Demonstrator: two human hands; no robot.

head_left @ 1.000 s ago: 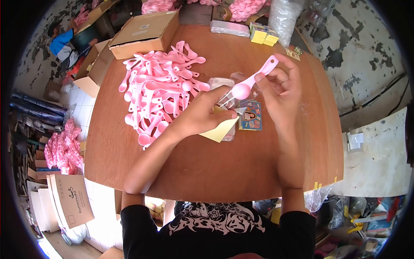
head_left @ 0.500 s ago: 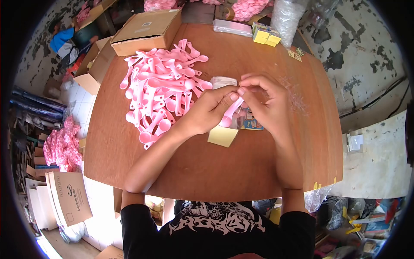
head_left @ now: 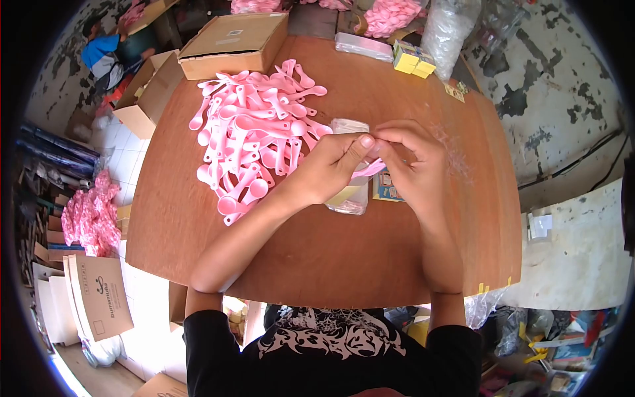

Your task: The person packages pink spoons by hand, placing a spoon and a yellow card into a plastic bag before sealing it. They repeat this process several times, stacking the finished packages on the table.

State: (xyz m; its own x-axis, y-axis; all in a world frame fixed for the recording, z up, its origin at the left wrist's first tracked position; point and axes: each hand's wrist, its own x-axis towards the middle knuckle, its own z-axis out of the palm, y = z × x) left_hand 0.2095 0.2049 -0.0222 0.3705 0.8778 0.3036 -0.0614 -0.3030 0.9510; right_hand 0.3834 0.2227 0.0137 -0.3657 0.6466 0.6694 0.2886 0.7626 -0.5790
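My left hand [head_left: 331, 165] and my right hand [head_left: 417, 157] meet over the table, fingers closed in a pinch and fingertips touching. Between them, a pink measuring spoon [head_left: 372, 169] shows only in part beneath the fingers; the rest is hidden. Under my hands lies a stack of clear plastic bags [head_left: 354, 203], with a yellow card [head_left: 340, 196] on it, partly covered by my left hand. A blue printed card [head_left: 385, 188] sits just beside, below my right hand. Left of my hands spreads a large heap of pink spoons [head_left: 254, 126].
A closed cardboard box [head_left: 228, 43] stands behind the heap. At the back are a plastic-wrapped pack [head_left: 364, 46], yellow boxes [head_left: 414, 59] and a tall clear bag [head_left: 450, 36]. Thin plastic scraps [head_left: 453, 155] lie on the right. Another person [head_left: 102, 56] is at the far left.
The spoon between my hands has turned, its bowl no longer showing below my left hand. The yellow card is now more covered by that hand. The view has shifted slightly.
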